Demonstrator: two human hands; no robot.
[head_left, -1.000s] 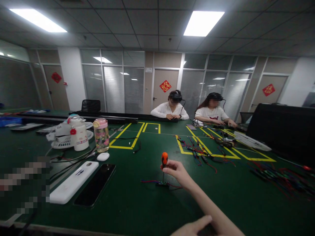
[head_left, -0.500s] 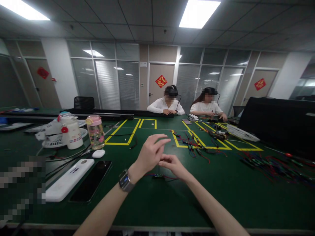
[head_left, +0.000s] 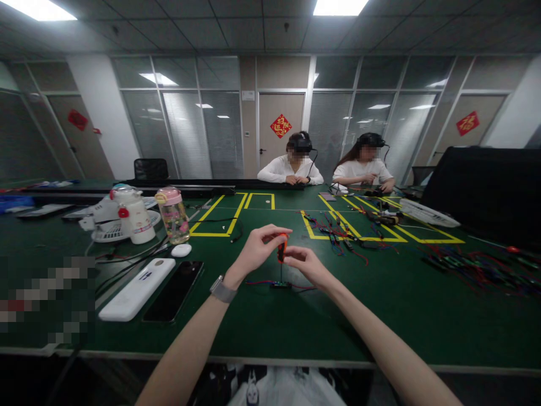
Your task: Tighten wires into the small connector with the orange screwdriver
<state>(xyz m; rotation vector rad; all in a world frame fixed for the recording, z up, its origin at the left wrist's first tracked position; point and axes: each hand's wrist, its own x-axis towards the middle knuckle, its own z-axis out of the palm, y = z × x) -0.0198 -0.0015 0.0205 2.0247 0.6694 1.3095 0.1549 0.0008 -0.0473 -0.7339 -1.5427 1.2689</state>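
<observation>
Two hands are meeting over one small screwdriver (head_left: 281,252): my left hand (head_left: 256,251) is pinching the orange handle from the left with thumb and fingers closed on it, and my right hand (head_left: 306,264) is gripping the same handle from the right, fingertips touching it. One thin shaft is running straight down from between both grips, upright, its tip resting on one small dark connector block (head_left: 280,285) lying on the green table (head_left: 380,316) directly below my hands. Red and blue wires (head_left: 257,282) are trailing out from that block to either side. One white case (head_left: 137,288) and one black phone (head_left: 173,290) are lying side by side well to my left.
</observation>
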